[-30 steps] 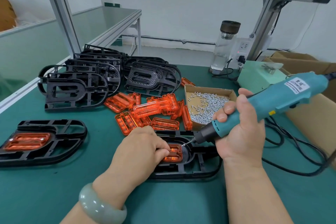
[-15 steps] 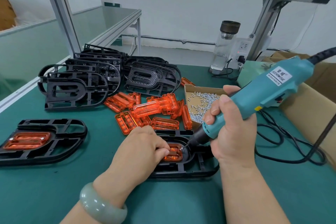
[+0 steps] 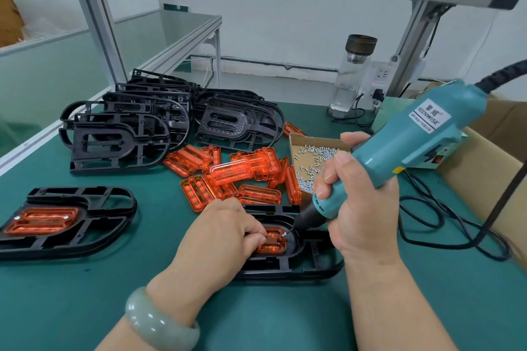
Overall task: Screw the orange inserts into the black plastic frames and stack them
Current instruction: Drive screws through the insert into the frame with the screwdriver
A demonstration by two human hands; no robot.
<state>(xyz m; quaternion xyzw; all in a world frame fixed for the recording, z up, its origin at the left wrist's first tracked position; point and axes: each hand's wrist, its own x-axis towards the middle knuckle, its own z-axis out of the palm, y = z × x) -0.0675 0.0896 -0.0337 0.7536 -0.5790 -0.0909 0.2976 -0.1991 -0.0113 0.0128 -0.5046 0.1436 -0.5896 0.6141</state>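
A black frame [image 3: 308, 265] lies on the green mat in front of me with an orange insert [image 3: 275, 243] seated in it. My left hand [image 3: 219, 234] rests on the frame, its curled fingertips pressing on the insert's left part and hiding it. My right hand [image 3: 359, 208] grips a teal electric screwdriver [image 3: 399, 145], tilted steeply, with its bit on a screw at the insert's upper right corner. Loose orange inserts [image 3: 239, 174] lie piled behind. A finished frame with insert [image 3: 57, 219] sits at the left.
Empty black frames [image 3: 119, 134] are stacked at the back left and centre. A cardboard tray of screws [image 3: 313, 157] stands right of the inserts. A glass bottle [image 3: 350, 77], a power box and black cable [image 3: 456, 225] are at the right, beside cardboard boxes [image 3: 490, 168].
The screwdriver has tipped more upright and moved left, bringing its bit down onto the insert's corner. The left hand stayed on the insert.
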